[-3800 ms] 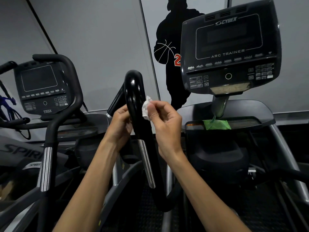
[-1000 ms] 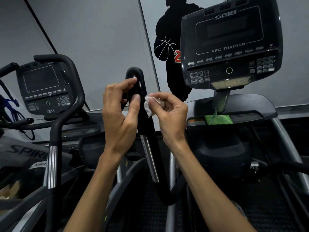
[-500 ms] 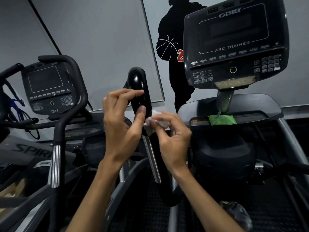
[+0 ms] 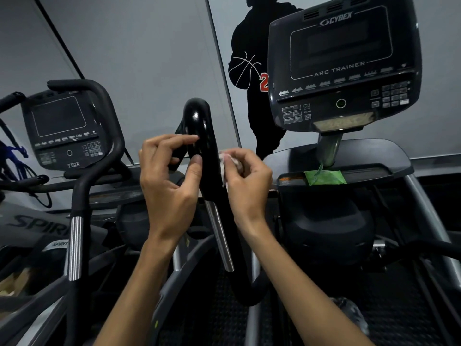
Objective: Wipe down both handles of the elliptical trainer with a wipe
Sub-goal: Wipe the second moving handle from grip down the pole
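Note:
The elliptical's glossy black left handle (image 4: 197, 121) curves up at the centre, with a silver strip (image 4: 219, 233) lower on it. My right hand (image 4: 247, 183) pinches a crumpled white wipe (image 4: 225, 166) and holds it against the handle's right side, just below the bend. My left hand (image 4: 167, 181) is at the handle's left side. Its fingers are loosely bent, and its thumb tip and index fingertip touch the black surface. The trainer's other handle is out of view.
The Cybex Arc Trainer console (image 4: 344, 66) stands at the upper right, and a green wipe packet (image 4: 324, 177) lies on the tray below it. A second machine, with its console (image 4: 62, 126) and a black handlebar (image 4: 77, 221), stands close on the left. A grey wall is behind.
My left hand, wrapped around the handle 3.8 s ago, has loosened and only touches it. My right hand has rubbed the wipe down the handle's right side and slightly back up.

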The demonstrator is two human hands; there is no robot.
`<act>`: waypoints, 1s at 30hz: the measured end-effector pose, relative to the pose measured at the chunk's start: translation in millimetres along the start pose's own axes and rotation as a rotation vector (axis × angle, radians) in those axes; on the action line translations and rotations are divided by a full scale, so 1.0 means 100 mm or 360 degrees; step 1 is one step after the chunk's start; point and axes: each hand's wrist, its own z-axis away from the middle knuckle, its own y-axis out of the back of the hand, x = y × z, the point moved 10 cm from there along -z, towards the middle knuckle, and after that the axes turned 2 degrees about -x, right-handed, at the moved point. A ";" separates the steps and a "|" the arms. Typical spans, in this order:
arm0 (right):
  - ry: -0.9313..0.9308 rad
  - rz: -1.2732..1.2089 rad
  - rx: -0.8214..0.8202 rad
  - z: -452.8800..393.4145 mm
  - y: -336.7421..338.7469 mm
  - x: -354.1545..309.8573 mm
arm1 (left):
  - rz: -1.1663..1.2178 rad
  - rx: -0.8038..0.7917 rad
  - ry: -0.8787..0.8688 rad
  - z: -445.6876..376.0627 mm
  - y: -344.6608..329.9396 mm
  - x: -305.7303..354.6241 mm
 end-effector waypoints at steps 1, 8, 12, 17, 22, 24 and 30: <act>0.0020 -0.0068 0.0007 -0.01 -0.02 -0.06 | 0.0002 -0.0006 -0.0005 0.00 0.00 0.01; 0.0009 -0.0054 -0.0040 0.18 0.08 0.11 | -0.0012 -0.0117 -0.0009 0.05 -0.06 -0.01; 0.0002 -0.0215 -0.0020 0.06 0.01 -0.05 | 0.0000 -0.0120 0.0020 0.06 -0.07 -0.03; 0.0008 -0.0131 -0.0134 0.25 0.10 0.05 | 0.0011 -0.0126 0.0017 0.08 -0.08 -0.04; -0.0170 -0.0413 -0.0070 -0.02 -0.06 0.00 | 0.0036 -0.0100 0.0040 0.07 -0.08 -0.04; -0.0131 -0.0389 -0.0063 0.12 0.03 0.04 | 0.0056 -0.0119 0.0032 0.08 -0.09 -0.04; -0.0469 -0.0372 -0.0197 -0.10 -0.20 0.23 | 0.0056 -0.0083 0.0063 0.07 -0.06 -0.05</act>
